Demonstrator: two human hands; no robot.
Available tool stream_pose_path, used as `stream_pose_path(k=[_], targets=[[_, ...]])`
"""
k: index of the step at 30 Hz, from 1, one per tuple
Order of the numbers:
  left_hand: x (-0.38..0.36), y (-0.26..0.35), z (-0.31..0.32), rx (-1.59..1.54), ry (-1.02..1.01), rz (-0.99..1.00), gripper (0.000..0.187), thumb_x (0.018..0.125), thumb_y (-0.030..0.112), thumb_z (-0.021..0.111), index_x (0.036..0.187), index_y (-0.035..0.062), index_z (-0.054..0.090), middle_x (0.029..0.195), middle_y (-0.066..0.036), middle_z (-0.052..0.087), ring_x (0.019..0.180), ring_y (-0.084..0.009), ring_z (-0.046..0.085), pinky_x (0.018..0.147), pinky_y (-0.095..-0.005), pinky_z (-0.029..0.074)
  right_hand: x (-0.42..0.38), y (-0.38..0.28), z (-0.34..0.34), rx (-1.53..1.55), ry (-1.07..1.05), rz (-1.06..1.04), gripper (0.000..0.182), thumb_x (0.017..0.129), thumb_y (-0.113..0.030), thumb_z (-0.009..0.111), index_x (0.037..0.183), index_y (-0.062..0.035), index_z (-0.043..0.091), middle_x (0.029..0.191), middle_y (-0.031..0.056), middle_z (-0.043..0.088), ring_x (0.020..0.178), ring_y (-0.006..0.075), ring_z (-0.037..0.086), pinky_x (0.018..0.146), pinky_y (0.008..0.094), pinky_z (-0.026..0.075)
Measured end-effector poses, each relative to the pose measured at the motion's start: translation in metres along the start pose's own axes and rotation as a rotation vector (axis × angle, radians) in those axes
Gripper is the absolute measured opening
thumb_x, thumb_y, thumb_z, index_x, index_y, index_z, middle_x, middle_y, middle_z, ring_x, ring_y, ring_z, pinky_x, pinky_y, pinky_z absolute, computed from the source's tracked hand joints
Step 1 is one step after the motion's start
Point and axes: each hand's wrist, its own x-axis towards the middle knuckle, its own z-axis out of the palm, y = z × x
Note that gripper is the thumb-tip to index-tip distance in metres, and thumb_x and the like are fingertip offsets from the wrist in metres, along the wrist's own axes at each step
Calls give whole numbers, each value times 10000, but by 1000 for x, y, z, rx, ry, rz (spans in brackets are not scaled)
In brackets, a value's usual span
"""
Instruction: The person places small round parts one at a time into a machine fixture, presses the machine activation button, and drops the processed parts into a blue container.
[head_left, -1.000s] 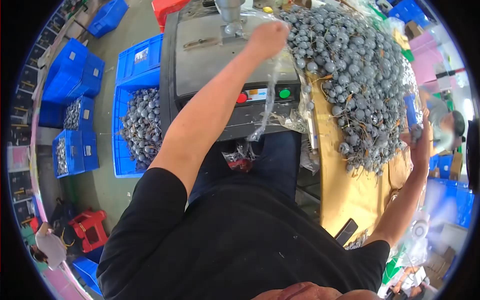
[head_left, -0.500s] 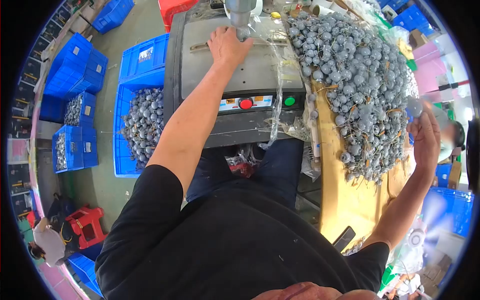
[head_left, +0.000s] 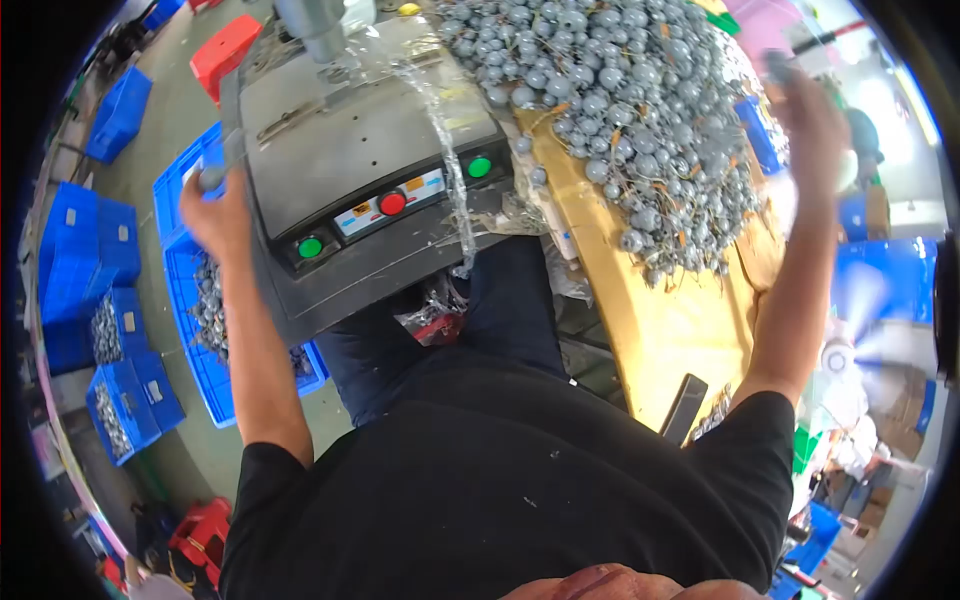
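Observation:
My left hand is at the left side of the machine, above a blue crate. Between its thumb and fingers is a small grey ball. Off to the right, my right hand is raised past the heap, smeared by motion. A dark, blurred round piece, seemingly another grey ball, shows at its fingertips. The heap of grey balls, with thin strands among them, lies on the yellow board. The machine has a red button, green buttons and a metal head above its plate.
The blue crate beside the machine contains more grey balls. Blue crates and a red stool stand on the floor at left. A phone lies on the board. A spinning fan is at right.
My left hand has left the plate under the machine's head and moved left over the crate, with a grey ball in it. My right hand has risen. The view has turned.

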Motion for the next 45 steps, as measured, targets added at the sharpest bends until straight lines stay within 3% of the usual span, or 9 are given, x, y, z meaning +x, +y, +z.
stream_pose_path(k=[2, 8, 11, 16, 27, 30, 33, 39, 45], targets=[[6, -53, -20, 169, -56, -25, 680, 781, 400, 831, 1258, -55, 664, 1225, -255, 684, 1173, -404, 626, 1048, -467, 473, -13, 40, 34, 102, -262, 235, 254, 874, -146, 695, 1101, -34, 723, 983, 92, 683, 797, 183, 664, 706, 329, 524], [-23, -118, -40, 571, -415, -339, 786, 842, 483, 777, 1374, -68, 604, 1291, -285, 665, 1194, -415, 644, 1054, -468, 479, -15, 24, 2, 402, 143, 484, 377, 955, -363, 708, 995, 12, 717, 722, 12, 606, 631, 85, 557, 608, 248, 447], [-39, -139, -28, 102, -383, -252, 818, 894, 472, 747, 1433, -104, 532, 1320, -281, 658, 1206, -370, 651, 1057, -421, 480, -23, -7, 6, 523, 105, 524, 383, 955, -372, 709, 992, 9, 719, 715, -1, 606, 650, 83, 555, 635, 242, 439], [-80, -30, -36, -403, -398, -313, 657, 1006, 364, 690, 1420, -122, 534, 1340, -243, 653, 1202, -313, 636, 1067, -377, 463, -17, -3, 0, 465, 45, 504, 390, 950, -381, 717, 1006, 5, 728, 724, 6, 621, 652, 87, 565, 627, 237, 426], [-103, 27, -57, -247, -168, -84, 557, 988, 250, 723, 1445, -18, 551, 1409, -167, 597, 1234, -257, 589, 1052, -394, 465, 10, -67, -29, 622, 192, 344, 287, 968, -265, 711, 1047, 11, 705, 835, 17, 627, 715, 99, 564, 663, 265, 440], [-101, 69, -55, -747, -268, -189, 500, 980, 145, 714, 1436, 0, 566, 1383, -133, 617, 1157, -213, 618, 981, -344, 504, 20, -73, -38, 382, 170, 185, 216, 1019, -195, 635, 1062, 14, 669, 825, 10, 579, 698, 111, 495, 700, 315, 424], [-99, 130, -51, -918, -489, -256, 528, 963, 51, 673, 1472, 18, 536, 1338, -122, 627, 1121, -177, 635, 926, -305, 530, 38, -98, -51, 1164, 33, 212, 196, 1040, -180, 601, 1053, 2, 672, 817, 12, 586, 680, 112, 462, 691, 317, 395], [-97, 218, -26, -1307, -961, -226, 781, 906, 119, 713, 1605, 93, 366, 1520, -150, 478, 1282, -246, 564, 977, -371, 527, 58, -186, -23, 1322, -229, 83, 286, 1059, -224, 581, 887, -2, 631, 762, 8, 563, 662, 101, 422, 658, 306, 347], [-116, 220, -27, -1765, -1171, -670, 720, 950, 149, 729, 1575, 70, 382, 1355, -157, 620, 1022, -245, 710, 813, -358, 602, 42, -259, 77, 1378, -332, 182, 229, 1034, -236, 626, 984, -22, 693, 766, 22, 646, 603, 107, 487, 600, 301, 406]])
